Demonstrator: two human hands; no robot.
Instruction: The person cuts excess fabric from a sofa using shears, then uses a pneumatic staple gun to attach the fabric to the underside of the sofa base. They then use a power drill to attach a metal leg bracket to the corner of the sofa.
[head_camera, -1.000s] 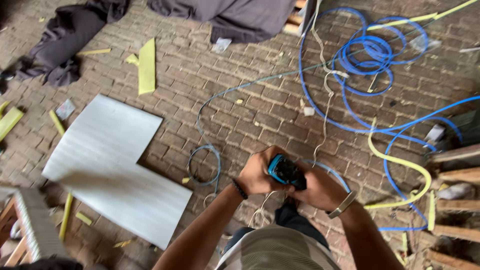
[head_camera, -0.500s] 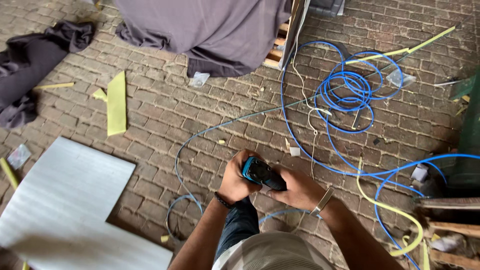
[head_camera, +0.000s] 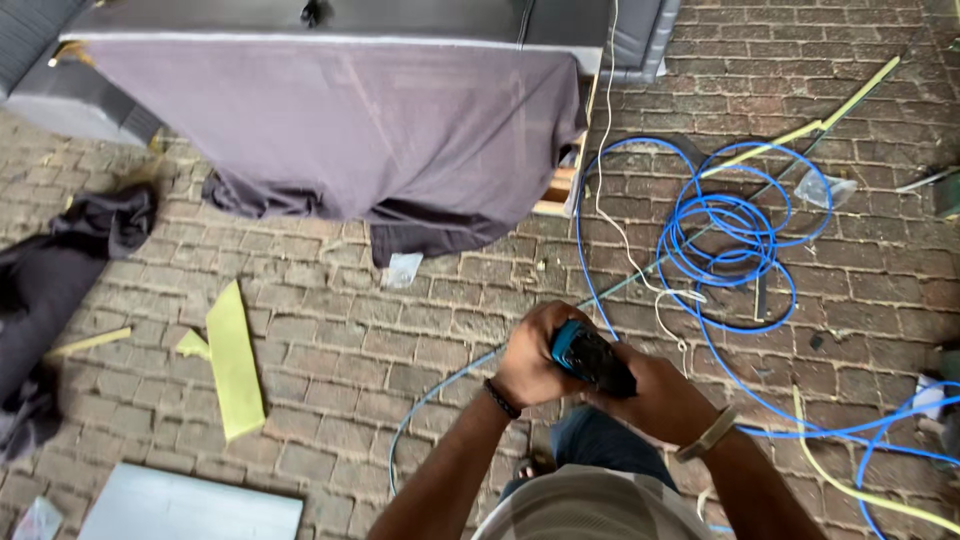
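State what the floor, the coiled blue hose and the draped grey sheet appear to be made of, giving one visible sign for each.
Floor: brick paving, matt, with visible joints.
Blue hose: probably plastic or rubber; smooth, glossy and loosely coiled.
Grey sheet: woven fabric, matt; it folds and hangs limp.

Person is wearing a light striped top, pale grey and off-white bands, showing at bottom centre of the head view. Arms are showing bare to the hands, no sleeves reaching the forearms. Left hand is carrying a thin dark bracelet at the wrist. Right hand is wearing a tan band or watch strap around its wrist. Blue denim trousers are showing between the forearms. No gloves on either hand.
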